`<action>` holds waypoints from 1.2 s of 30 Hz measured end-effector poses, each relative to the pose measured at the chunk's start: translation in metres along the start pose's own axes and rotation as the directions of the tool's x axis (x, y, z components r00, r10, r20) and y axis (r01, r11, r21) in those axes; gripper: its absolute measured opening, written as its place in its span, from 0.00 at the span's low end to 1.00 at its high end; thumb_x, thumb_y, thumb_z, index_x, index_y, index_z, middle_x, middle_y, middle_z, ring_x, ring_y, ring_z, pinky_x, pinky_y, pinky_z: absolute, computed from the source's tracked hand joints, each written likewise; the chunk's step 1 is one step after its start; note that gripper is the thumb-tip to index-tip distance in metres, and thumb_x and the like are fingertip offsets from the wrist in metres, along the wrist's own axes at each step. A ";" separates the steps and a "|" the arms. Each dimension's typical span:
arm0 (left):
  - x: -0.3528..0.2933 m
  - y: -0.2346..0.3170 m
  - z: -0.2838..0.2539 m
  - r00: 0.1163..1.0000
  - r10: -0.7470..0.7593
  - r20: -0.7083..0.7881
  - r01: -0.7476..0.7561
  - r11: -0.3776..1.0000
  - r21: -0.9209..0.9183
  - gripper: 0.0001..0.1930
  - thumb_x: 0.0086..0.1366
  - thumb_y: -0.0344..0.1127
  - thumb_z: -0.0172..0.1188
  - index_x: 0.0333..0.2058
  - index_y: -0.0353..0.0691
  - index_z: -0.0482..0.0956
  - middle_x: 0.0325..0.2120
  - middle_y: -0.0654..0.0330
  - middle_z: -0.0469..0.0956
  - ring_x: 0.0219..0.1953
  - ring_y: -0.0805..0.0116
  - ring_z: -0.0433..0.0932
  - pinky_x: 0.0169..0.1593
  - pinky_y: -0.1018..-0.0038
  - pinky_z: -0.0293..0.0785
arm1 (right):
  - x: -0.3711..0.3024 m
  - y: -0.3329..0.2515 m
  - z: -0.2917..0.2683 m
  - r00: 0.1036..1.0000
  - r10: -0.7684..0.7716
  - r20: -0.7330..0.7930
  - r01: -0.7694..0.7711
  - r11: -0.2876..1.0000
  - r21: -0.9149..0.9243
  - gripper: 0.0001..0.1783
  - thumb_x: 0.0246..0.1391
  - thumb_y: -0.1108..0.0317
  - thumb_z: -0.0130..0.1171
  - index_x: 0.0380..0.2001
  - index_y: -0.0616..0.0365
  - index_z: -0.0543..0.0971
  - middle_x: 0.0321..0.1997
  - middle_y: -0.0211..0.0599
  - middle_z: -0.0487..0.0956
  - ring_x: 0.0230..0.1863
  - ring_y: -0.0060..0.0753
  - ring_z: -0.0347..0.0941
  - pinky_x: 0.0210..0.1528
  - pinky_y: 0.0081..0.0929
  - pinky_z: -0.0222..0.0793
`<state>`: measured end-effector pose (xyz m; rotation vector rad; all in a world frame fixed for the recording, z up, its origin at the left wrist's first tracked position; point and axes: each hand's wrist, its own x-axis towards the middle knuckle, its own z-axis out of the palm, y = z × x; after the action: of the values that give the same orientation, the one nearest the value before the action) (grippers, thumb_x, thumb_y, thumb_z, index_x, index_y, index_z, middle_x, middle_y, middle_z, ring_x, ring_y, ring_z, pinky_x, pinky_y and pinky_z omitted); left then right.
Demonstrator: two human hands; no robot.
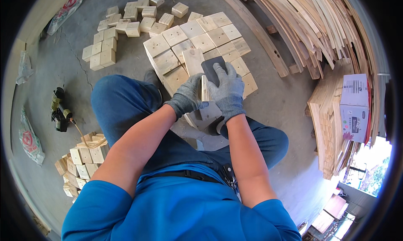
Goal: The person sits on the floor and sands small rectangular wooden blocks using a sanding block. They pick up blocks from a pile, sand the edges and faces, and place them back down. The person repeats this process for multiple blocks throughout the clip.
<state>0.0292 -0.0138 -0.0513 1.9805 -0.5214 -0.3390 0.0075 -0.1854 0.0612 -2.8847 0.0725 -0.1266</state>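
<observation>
Both my hands wear grey knit gloves and meet over a stack of square wooden blocks in front of me. My left hand is closed on a pale wooden block, whose narrow side shows between the gloves. In my right hand is a dark grey rectangular pad, with fingers laid over its top; it looks like a sanding block. The pad lies close against the wooden piece, but their contact is hidden. Another pale block face rises just beyond my left fingers; whether it is the same piece I cannot tell.
Loose wooden blocks lie beyond on the concrete floor. At left are a nail gun with a hose and another block pile. Long boards and a carton on stacked timber line the right. My knees flank the stack.
</observation>
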 end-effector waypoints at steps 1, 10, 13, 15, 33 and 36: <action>0.000 0.005 -0.001 1.000 -0.015 0.017 0.015 0.999 -0.031 0.60 0.46 0.49 0.86 0.74 0.38 0.60 0.67 0.42 0.69 0.69 0.43 0.71 0.73 0.59 0.68 | 0.001 0.004 0.004 1.000 -0.004 -0.011 0.004 1.000 -0.021 0.37 0.55 0.53 0.73 0.69 0.40 0.78 0.76 0.50 0.68 0.64 0.67 0.73 0.64 0.59 0.71; -0.002 0.011 -0.006 1.000 -0.016 -0.018 0.016 1.000 -0.005 0.54 0.44 0.46 0.85 0.69 0.42 0.67 0.61 0.42 0.74 0.66 0.41 0.74 0.70 0.57 0.72 | -0.105 0.000 -0.020 0.995 -0.081 0.049 0.079 0.996 0.040 0.42 0.50 0.56 0.77 0.70 0.41 0.78 0.77 0.54 0.67 0.68 0.65 0.69 0.70 0.61 0.64; -0.001 0.003 0.001 0.997 0.021 -0.068 -0.027 0.996 -0.085 0.52 0.44 0.47 0.86 0.67 0.41 0.69 0.60 0.43 0.75 0.65 0.42 0.75 0.69 0.57 0.72 | -0.122 0.009 -0.020 0.991 -0.123 0.050 0.121 0.992 0.048 0.42 0.49 0.56 0.77 0.70 0.40 0.78 0.77 0.54 0.67 0.68 0.65 0.69 0.69 0.61 0.65; 0.000 0.006 0.001 0.998 0.025 -0.064 -0.032 0.994 -0.104 0.52 0.44 0.47 0.86 0.67 0.41 0.70 0.60 0.42 0.75 0.64 0.42 0.75 0.69 0.57 0.72 | -0.121 0.013 -0.019 0.989 -0.143 0.027 0.141 0.988 0.067 0.41 0.50 0.56 0.77 0.69 0.40 0.78 0.76 0.53 0.67 0.67 0.67 0.70 0.66 0.63 0.66; -0.004 0.014 -0.007 0.999 -0.052 -0.003 0.052 0.996 -0.078 0.55 0.44 0.42 0.86 0.70 0.44 0.65 0.63 0.46 0.74 0.66 0.45 0.75 0.71 0.61 0.72 | 0.021 0.062 -0.040 0.989 0.146 -0.018 -0.144 0.986 0.084 0.38 0.49 0.54 0.78 0.64 0.52 0.82 0.73 0.56 0.74 0.71 0.59 0.73 0.74 0.46 0.69; -0.004 0.015 -0.009 0.994 -0.104 0.041 0.106 0.993 -0.050 0.57 0.43 0.41 0.86 0.72 0.45 0.63 0.65 0.46 0.72 0.68 0.46 0.74 0.72 0.62 0.71 | -0.011 0.102 -0.027 0.991 0.124 -0.042 -0.121 0.991 0.053 0.37 0.52 0.56 0.78 0.65 0.55 0.81 0.73 0.54 0.74 0.72 0.57 0.72 0.74 0.45 0.68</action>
<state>0.0269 -0.0109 -0.0344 1.9581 -0.4290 -0.4530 -0.0101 -0.2905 0.0605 -2.8178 0.2506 -0.1682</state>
